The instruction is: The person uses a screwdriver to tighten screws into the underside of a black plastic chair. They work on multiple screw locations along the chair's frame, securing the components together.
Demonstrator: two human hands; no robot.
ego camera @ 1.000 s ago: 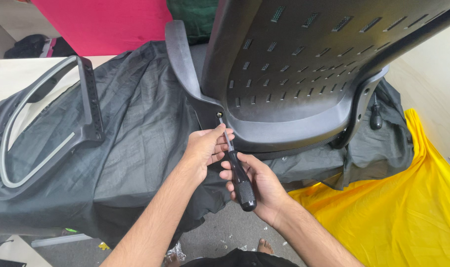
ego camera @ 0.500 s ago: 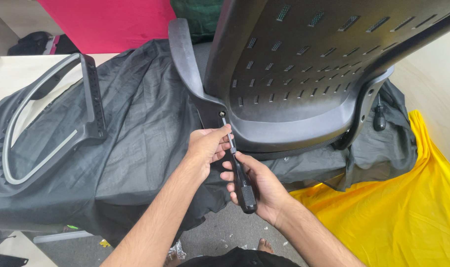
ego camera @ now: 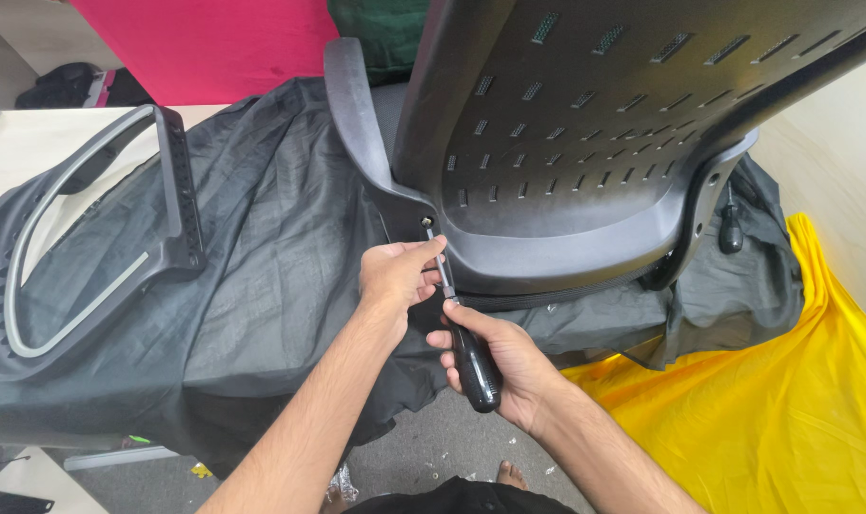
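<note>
A work table draped in dark grey cloth [ego camera: 262,286] carries a black plastic chair back [ego camera: 585,143], yellow fabric [ego camera: 766,381] lying alongside. The right hand [ego camera: 504,366] is wrapped tight around a black-handled screwdriver [ego camera: 473,366], its shaft angling up-left to a screw [ego camera: 426,223] in the chair's armrest bracket [ego camera: 400,205]. The left hand [ego camera: 395,276], nearer the screw, pinches the shaft just below the tip; open floor lies below.

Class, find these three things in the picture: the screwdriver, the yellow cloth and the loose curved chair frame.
screwdriver [ego camera: 473,366]: head view, on its black handle, held in the right hand.
yellow cloth [ego camera: 766,400]: head view, on its open middle folds.
curved chair frame [ego camera: 178,186]: head view, on its straight ribbed end bar.
</note>
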